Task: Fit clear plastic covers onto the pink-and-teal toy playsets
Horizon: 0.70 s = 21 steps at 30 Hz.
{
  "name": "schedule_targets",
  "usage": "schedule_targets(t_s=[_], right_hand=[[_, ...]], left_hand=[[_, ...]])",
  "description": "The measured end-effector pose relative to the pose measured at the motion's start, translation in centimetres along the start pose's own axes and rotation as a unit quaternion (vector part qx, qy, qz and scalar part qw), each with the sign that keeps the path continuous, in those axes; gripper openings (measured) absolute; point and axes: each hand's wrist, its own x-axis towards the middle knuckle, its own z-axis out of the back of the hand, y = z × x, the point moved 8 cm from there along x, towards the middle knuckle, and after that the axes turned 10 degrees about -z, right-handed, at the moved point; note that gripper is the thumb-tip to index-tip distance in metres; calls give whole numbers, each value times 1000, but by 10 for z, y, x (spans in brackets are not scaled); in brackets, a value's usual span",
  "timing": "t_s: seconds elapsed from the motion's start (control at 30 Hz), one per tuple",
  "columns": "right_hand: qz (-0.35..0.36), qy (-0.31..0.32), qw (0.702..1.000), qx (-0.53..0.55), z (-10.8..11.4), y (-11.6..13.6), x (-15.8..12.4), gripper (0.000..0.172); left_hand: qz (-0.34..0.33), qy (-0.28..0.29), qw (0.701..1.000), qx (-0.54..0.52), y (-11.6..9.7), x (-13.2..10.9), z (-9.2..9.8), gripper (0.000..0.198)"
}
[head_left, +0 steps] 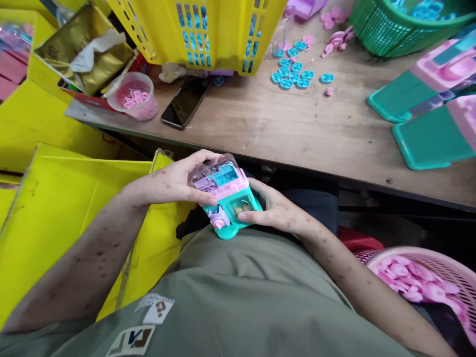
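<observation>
Close to my body, below the table's front edge, both hands grip a small plastic toy machine (230,191). Its body is teal, with a pink band and a clear domed cover over blue and lilac parts. A small lilac piece with a pink knob sticks out at its lower left, beside a round clear window. My left hand (174,178) wraps the covered end, thumb lying along the side. The right side is held by my right hand (273,206), its thumb by the round window and its other fingers hidden behind the toy.
On the wooden table (260,124) lie blue wheel-shaped parts (293,77), a phone (185,101) and a tub of pink pieces (136,99). A yellow basket (223,39), a green basket (390,34) and teal toy bodies (427,134) stand there too. Low right is a pink basket (446,258).
</observation>
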Motion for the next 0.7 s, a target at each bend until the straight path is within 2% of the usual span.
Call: schedule_targets(t_s=[0.17, 0.33, 0.57, 0.7], right_hand=[[-13, -9, 1000, -15, 0, 1, -1, 91], [-6, -27, 999, -27, 0, 8, -6, 97], [63, -49, 996, -37, 2, 26, -11, 89], [54, -20, 997, 57, 7, 14, -1, 99]], left_hand=[[4, 27, 999, -37, -8, 0, -4, 91], [13, 35, 999, -23, -12, -3, -8, 92], [-27, -13, 999, -18, -18, -6, 0, 96], [-23, -22, 998, -51, -21, -8, 6, 98]])
